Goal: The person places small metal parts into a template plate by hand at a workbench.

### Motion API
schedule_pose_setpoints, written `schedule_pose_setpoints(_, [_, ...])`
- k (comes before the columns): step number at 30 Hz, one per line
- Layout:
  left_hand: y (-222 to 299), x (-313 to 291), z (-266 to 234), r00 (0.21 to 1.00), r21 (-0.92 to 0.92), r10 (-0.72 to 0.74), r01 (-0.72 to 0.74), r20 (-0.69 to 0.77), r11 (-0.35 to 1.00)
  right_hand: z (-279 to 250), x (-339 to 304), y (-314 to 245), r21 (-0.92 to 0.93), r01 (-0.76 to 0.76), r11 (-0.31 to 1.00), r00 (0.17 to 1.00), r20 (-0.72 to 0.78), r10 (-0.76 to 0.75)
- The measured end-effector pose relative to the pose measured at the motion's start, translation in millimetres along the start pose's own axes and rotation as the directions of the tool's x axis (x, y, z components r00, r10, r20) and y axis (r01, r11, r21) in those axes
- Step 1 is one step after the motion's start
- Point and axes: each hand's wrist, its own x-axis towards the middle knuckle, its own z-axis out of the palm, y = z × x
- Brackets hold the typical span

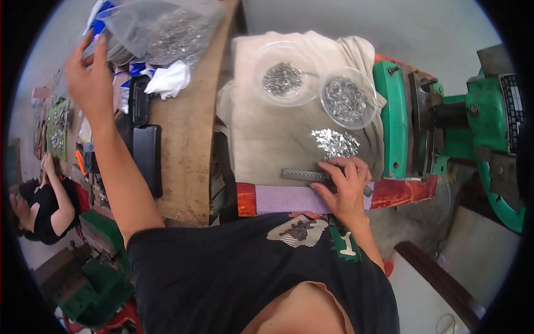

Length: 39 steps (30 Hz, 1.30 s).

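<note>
Head view: right hand (347, 179) at grooved metal strip (299, 175), left hand (93, 83) beside clear plastic bag (175, 36).
Right fingers bent over strip on cloth (261, 133), near loose metal pieces (337, 143); left fingers parted; hold indiscernible for both.

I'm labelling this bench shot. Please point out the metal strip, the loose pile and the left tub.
Metal strip (302, 175): head view, its exposed left part.
Loose pile (338, 145): head view, middle of the pieces.
Left tub (288, 52): head view, bare far wall.
</note>
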Motion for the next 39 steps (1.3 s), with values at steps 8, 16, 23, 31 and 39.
schedule_pose_setpoints(8, [106,-133,-17,0.951,-0.493,0.207,-0.071,0.228,0.867,2,2,7,0.07,0.034,0.997,0.997,0.064,-0.039])
schedule_pose_setpoints(16, [132,-213,-19,0.558,-0.368,0.039,0.492,0.829,0.789,9,0,9,0.073,0.115,0.991,0.99,0.076,-0.12])
schedule_pose_setpoints(23, [145,-226,-17,0.298,-0.218,0.041,0.59,0.954,0.778,3,-8,6,0.001,0.189,0.982,0.981,-0.034,-0.189])
schedule_pose_setpoints(31, [140,-247,-22,-0.525,0.563,0.384,0.826,0.759,0.016,-22,-22,4,0.016,0.385,0.923,0.923,-0.005,-0.385])
schedule_pose_setpoints(39, [137,-225,-24,-0.455,0.506,0.332,0.859,0.826,-0.08,-39,6,-4,0.005,0.257,0.966,0.966,0.009,-0.257])
